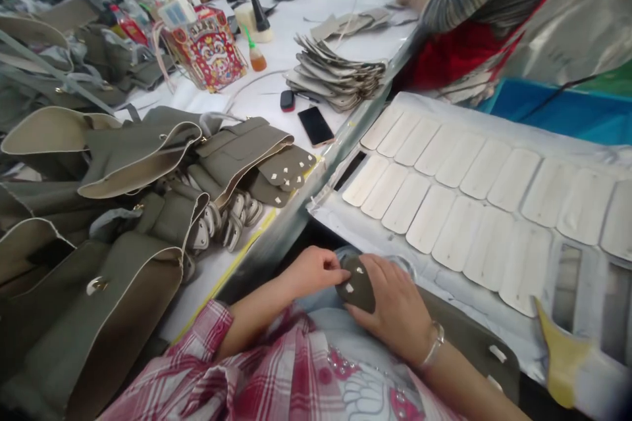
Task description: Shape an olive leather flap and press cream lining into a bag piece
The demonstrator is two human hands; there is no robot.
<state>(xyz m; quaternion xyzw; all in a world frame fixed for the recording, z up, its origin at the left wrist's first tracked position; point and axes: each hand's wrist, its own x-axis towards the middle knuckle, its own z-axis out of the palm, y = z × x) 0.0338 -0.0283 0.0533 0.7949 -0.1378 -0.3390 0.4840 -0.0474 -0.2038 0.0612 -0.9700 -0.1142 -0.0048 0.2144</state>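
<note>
Held pc: dk olive pc (pixel 359 294) w/ rounded end & 2 sm. white patches, at lap ht., btwn both hands, just off the bench (pixel 291 20) edge. Longer olive section (pixel 457 332) runs off at 4 o'clock under R wrist; can't tell if same pc.
R hand (pixel 397 309): fingers grasping the olive pc, spread over its R side, thumb at lower edge; bracelet (pixel 434 345) on wrist.
L hand (pixel 318 273): fingers curled, tips touching pc's L edge at 9 o'clock; can't tell if pinching.
Pale pcs (pixel 447 223): 2 rows on white sheet (pixel 328 210), 1–2 o'clock from hands.
Olive bags (pixel 133 276): heaped approx. 9–10 o'clock.
Phone (pixel 316 126): on bench, 11 o'clock, near stacked grey pcs (pixel 336 75) at abt 12.
Red carton (pixel 212 49): 11 o'clock, farther back, nr orange-filled bottle (pixel 257 60).
Yellow-ended item (pixel 563 355): 3–4 o'clock, blurred.
Co-worker: striped sleeve (pixel 464 3), 1 o'clock.
</note>
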